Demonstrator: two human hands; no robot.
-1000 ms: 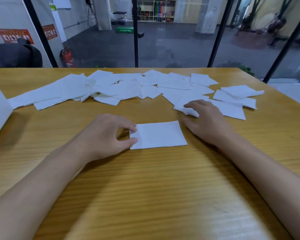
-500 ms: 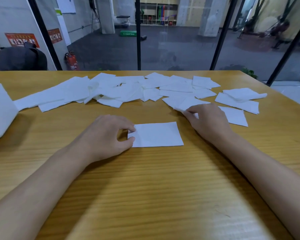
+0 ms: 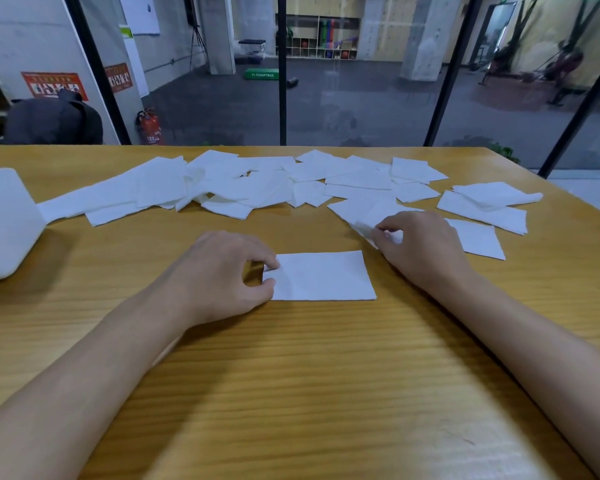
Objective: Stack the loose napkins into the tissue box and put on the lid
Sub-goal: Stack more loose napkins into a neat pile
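A folded white napkin [image 3: 323,277] lies flat on the wooden table [image 3: 291,375] in front of me. My left hand [image 3: 222,275] pinches its left edge between thumb and forefinger. My right hand [image 3: 420,247] lies just to the right and beyond it, fingers closed on the near edge of another loose napkin [image 3: 371,216]. Several more loose napkins [image 3: 222,188] are spread in a band across the far half of the table. A white plastic tissue box [image 3: 4,223] stands at the left edge, only partly in view.
Further napkins [image 3: 485,206] lie at the right, near the table's right edge. Beyond the far edge is a glass wall with black posts [image 3: 282,71]. A dark bag [image 3: 54,119] and a red fire extinguisher [image 3: 150,128] stand behind the table.
My right hand has slid away from the flat napkin, up and to the right, and taken hold of a loose napkin's edge. My left hand stays on the flat napkin.
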